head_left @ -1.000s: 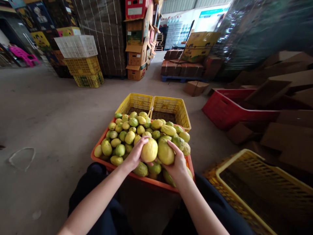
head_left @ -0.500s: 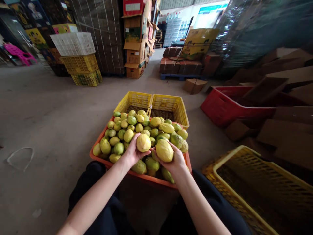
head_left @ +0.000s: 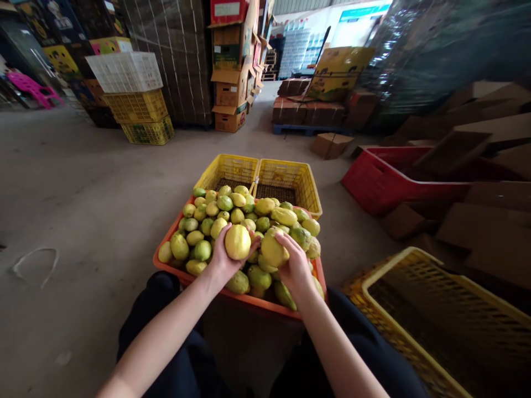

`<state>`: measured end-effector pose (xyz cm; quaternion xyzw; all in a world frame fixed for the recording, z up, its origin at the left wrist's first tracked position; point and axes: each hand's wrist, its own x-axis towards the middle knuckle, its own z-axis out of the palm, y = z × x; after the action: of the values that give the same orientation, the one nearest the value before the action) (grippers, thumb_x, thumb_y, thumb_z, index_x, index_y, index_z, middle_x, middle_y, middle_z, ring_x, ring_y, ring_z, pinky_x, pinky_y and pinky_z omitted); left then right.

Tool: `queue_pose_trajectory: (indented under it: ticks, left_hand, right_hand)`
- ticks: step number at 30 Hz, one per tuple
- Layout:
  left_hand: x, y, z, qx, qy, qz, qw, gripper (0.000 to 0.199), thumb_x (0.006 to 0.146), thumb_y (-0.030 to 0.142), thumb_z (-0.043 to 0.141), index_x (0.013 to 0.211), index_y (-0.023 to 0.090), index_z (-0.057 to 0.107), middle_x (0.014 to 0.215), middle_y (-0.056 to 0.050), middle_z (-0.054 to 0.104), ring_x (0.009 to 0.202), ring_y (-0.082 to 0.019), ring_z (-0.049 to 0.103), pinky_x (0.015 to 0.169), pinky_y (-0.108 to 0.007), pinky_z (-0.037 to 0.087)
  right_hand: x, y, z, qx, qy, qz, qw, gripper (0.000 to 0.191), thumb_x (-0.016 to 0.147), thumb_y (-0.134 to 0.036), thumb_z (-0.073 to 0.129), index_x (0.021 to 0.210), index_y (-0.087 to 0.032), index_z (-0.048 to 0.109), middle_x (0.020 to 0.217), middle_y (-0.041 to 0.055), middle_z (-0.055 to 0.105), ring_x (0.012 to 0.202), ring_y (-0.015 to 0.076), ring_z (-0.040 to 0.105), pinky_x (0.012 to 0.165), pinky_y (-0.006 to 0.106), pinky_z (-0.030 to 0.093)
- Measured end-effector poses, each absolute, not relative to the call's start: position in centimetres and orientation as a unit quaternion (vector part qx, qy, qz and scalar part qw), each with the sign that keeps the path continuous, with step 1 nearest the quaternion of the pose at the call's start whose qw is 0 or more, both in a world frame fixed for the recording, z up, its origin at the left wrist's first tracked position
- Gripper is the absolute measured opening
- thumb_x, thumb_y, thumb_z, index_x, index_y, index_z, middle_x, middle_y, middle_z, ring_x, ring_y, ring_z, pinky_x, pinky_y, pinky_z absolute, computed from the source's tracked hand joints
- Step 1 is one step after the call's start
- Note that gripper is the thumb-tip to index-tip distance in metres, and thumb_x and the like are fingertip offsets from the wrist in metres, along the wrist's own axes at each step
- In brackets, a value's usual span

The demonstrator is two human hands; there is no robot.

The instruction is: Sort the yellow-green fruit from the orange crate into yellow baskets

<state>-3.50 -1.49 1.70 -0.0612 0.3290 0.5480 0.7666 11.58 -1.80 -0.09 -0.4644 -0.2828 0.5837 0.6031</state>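
Observation:
My left hand (head_left: 224, 257) is closed around a round yellow lemon (head_left: 238, 242), its fingers curling under and behind the fruit. A second, yellow-green lemon (head_left: 272, 250) is in my right hand (head_left: 292, 260), gripped from the right side with the thumb on top. Both fruits are held just above an orange crate (head_left: 166, 265) heaped with yellow and green lemons (head_left: 202, 250). The lemons vary in size, and the bigger ones lie on the right and near side. A small gap separates the two held fruits.
Two yellow crates (head_left: 309, 185) stand side by side behind the orange one. To my right are a large yellow crate (head_left: 409, 320) and a red bin (head_left: 373, 182) with cardboard (head_left: 489, 226). Stacked crates (head_left: 136, 105), carton piles and a loaded blue pallet (head_left: 298, 130) stand farther back.
The left lemon has shifted slightly left and turned in my fingers. My right hand has rolled its lemon over, now gripping it from the side instead of cradling it from below.

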Motion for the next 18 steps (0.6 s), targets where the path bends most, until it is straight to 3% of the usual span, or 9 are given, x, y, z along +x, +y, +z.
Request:
queue_pose_trajectory:
  ticks: [3, 5, 8, 10, 14, 18]
  left_hand:
    - [-2.8, -2.1, 1.2, -0.043, 0.3, 0.555, 0.774, 0.036, 0.097, 0.035, 0.052, 0.12, 0.012, 0.069, 0.092, -0.01, 0.08, 0.09, -0.026, 0.079, 0.082, -0.038, 0.065]
    - [-2.2, -2.5, 0.9, -0.027, 0.299, 0.552, 0.778, 0.037, 0.094, 0.033, 0.054, 0.119, 0.012, 0.071, 0.092, -0.01, 0.08, 0.095, -0.027, 0.079, 0.086, -0.038, 0.064]
    - [-1.5, -2.9, 0.4, 0.007, 0.288, 0.562, 0.776, 0.043, 0.086, 0.031, 0.059, 0.123, 0.014, 0.072, 0.1, -0.01, 0.081, 0.109, -0.03, 0.076, 0.093, -0.038, 0.061]
    - [-1.2, -2.9, 0.1, 0.027, 0.27, 0.579, 0.769, 0.047, 0.081, 0.03, 0.061, 0.124, 0.014, 0.071, 0.11, -0.01, 0.081, 0.118, -0.031, 0.073, 0.099, -0.038, 0.059]
    - [-1.5, -2.8, 0.0, 0.024, 0.279, 0.573, 0.77, 0.038, 0.081, 0.034, 0.062, 0.112, 0.014, 0.073, 0.102, -0.011, 0.08, 0.119, -0.033, 0.073, 0.103, -0.041, 0.058]
    - [-1.8, -3.2, -0.1, 0.017, 0.296, 0.54, 0.787, 0.029, 0.088, 0.04, 0.065, 0.099, 0.015, 0.072, 0.086, -0.009, 0.077, 0.113, -0.034, 0.075, 0.101, -0.041, 0.059]
  right_hand:
    - [10.9, -2.1, -0.2, -0.511, -0.38, 0.473, 0.608, 0.044, 0.07, -0.048, 0.089, 0.107, -0.026, 0.078, 0.122, 0.0051, 0.08, 0.122, 0.029, 0.071, 0.118, 0.049, 0.05]
    - [10.5, -2.4, -0.2, -0.518, -0.474, 0.39, 0.596, 0.043, 0.08, -0.048, 0.082, 0.117, -0.027, 0.079, 0.135, 0.0071, 0.075, 0.135, 0.0294, 0.063, 0.125, 0.051, 0.04]
    - [10.3, -2.8, -0.6, -0.511, -0.567, 0.336, 0.552, 0.046, 0.098, -0.055, 0.058, 0.126, -0.025, 0.078, 0.143, 0.0129, 0.068, 0.14, 0.0327, 0.058, 0.126, 0.058, 0.036]
    - [10.5, -3.1, -1.2, -0.505, -0.622, 0.313, 0.511, 0.055, 0.1, -0.062, 0.05, 0.13, -0.025, 0.078, 0.152, 0.0151, 0.061, 0.146, 0.0375, 0.052, 0.126, 0.064, 0.034]
    - [10.8, -3.6, -2.4, -0.47, -0.728, 0.225, 0.446, 0.072, 0.082, -0.072, 0.073, 0.133, -0.022, 0.074, 0.163, 0.0199, 0.05, 0.154, 0.0477, 0.038, 0.124, 0.072, 0.033]
    - [10.5, -4.2, -2.4, -0.44, -0.768, 0.142, 0.443, 0.076, 0.077, -0.063, 0.082, 0.138, -0.02, 0.068, 0.158, 0.0237, 0.055, 0.154, 0.0526, 0.038, 0.121, 0.082, 0.027]
